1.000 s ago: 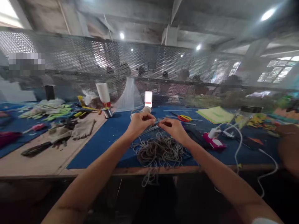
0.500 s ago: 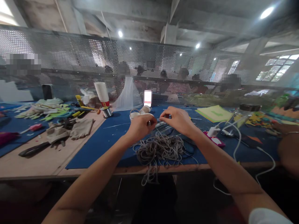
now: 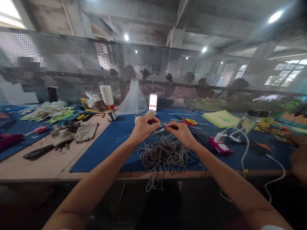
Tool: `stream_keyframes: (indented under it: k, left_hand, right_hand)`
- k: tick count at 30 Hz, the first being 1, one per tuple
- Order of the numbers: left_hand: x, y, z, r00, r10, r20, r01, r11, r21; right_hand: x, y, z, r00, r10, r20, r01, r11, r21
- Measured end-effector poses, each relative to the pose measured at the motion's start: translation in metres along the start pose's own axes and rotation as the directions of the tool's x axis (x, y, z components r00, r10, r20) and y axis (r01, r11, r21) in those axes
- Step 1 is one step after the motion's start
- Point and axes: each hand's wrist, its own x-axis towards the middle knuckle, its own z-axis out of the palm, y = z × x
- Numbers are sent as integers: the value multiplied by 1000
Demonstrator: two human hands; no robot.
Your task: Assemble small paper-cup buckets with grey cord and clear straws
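Observation:
My left hand [image 3: 143,128] and my right hand [image 3: 180,132] are held close together above a tangled heap of grey cord [image 3: 163,154] on the blue mat [image 3: 107,143]. Both hands have their fingers pinched. Between them runs a thin clear stick or wire [image 3: 158,132], slanting from the left fingers down toward the mat. The right fingertips pinch something small that I cannot make out. Part of the cord hangs over the table's front edge [image 3: 153,183].
Scissors with red and yellow handles [image 3: 188,121] lie behind my hands. A white charger on a pink block [image 3: 219,143] with white cable sits at right. Yellow-green paper [image 3: 222,118], a paper cup stack [image 3: 106,95], grey gloves [image 3: 81,132] and a perforated metal screen [image 3: 72,64] surround the workspace. Another person's arm [image 3: 298,159] is at far right.
My right hand has come down from its raised position half a second ago and sits lower again, near the cord. My left hand stays roughly in place.

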Motion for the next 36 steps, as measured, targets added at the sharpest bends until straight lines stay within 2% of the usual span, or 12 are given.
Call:
stream_keyframes:
  k: [2, 6, 9, 12, 15, 19, 21, 24, 26, 29, 33, 36]
  left_hand:
    - [-1, 0, 2, 998, 28, -60, -22, 994, 105]
    - [-4, 2, 4, 989, 120, -83, -82, 928, 363]
    - [-5, 0, 5, 978, 207, -27, -173, 876, 450]
    - [-6, -3, 6, 966, 256, 43, -248, 860, 447]
    - [-6, -4, 5, 964, 253, 86, -266, 883, 386]
    - [-6, 0, 3, 977, 184, 109, -206, 946, 249]
    - [-6, 2, 1, 980, 153, 125, -171, 974, 150]
    - [-4, 4, -1, 984, 90, 153, -93, 996, 15]
    - [-3, 5, -2, 984, 38, 172, -28, 998, -61]
    - [-1, 4, -1, 988, -3, 153, 25, 989, -143]
    - [0, 1, 1, 998, -16, 58, 20, 997, -72]
    - [-2, 2, 3, 999, 40, -15, -38, 994, 107]
  right_hand:
    - [-10, -8, 5, 997, -69, -41, 60, 980, -187]
    - [-17, -32, 2, 983, -179, 30, 172, 869, -464]
    - [-12, -49, -7, 977, -208, 53, 203, 814, -544]
    - [-1, -56, -16, 977, -206, 63, 205, 799, -566]
    - [12, -52, -25, 981, -183, 67, 188, 804, -564]
    - [27, -35, -34, 992, -106, 70, 127, 855, -503]
    - [32, -25, -37, 991, -64, 119, 106, 915, -390]
    - [34, -12, -38, 971, 13, 240, 18, 992, -126]
    - [31, -5, -35, 957, 48, 286, -58, 998, 25]
    - [20, 2, -22, 962, 63, 266, -101, 986, 133]
    - [0, -1, -1, 990, 54, 133, -68, 992, 103]
    - [-12, -14, 5, 998, -24, 61, 31, 992, -124]
